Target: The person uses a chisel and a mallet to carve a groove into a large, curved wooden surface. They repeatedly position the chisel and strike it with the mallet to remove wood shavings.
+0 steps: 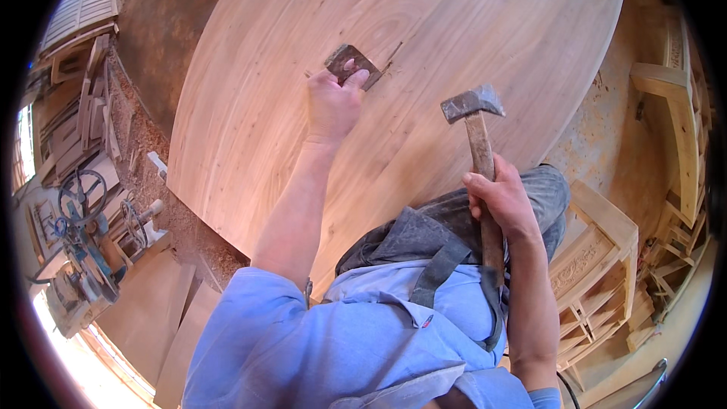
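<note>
My left hand (pixel 335 104) is closed around a small, dark, worn rectangular block (pixel 354 59), with the thumb lying across it. The block is above the broad pale wooden panel (pixel 265 144); whether it touches the surface I cannot tell. In my right hand (pixel 501 195) is a hatchet (pixel 478 144), gripped partway down its worn wooden handle. Its metal head (pixel 473 103), blunt at the left and flared at the right, points away from me over the panel. The handle's lower end comes close to my apron strap.
Carved wooden furniture frames (pixel 598 257) stand at the right, with another frame (pixel 674 106) farther up. On the left are a machine with a handwheel (pixel 83 197), stacked boards (pixel 83 117) and sawdust (pixel 193 227) along the panel's edge. My bent knee (pixel 549 185) is close to the panel.
</note>
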Action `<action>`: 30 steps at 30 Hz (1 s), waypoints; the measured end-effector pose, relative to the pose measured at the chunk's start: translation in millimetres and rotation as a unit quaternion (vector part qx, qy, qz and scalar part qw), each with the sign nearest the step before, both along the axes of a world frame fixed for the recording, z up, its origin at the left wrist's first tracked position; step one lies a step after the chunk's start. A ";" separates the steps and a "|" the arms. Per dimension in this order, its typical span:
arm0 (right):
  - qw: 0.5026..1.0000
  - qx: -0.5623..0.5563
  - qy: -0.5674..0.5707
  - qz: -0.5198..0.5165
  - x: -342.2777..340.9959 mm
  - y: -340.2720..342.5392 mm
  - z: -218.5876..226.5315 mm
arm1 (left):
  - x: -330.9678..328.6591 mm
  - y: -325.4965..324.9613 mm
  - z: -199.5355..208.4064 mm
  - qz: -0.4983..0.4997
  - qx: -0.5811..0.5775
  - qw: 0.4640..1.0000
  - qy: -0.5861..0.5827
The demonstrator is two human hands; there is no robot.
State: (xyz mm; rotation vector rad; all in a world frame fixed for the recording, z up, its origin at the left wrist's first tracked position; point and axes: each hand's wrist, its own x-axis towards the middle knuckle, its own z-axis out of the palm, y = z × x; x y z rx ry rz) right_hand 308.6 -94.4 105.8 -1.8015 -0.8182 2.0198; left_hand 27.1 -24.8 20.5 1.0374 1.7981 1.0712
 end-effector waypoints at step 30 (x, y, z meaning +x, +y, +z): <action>0.785 0.517 -0.240 0.242 -77.3 63.7 84.1 | 8.2 -22.8 -27.0 -0.019 0.111 0.991 0.072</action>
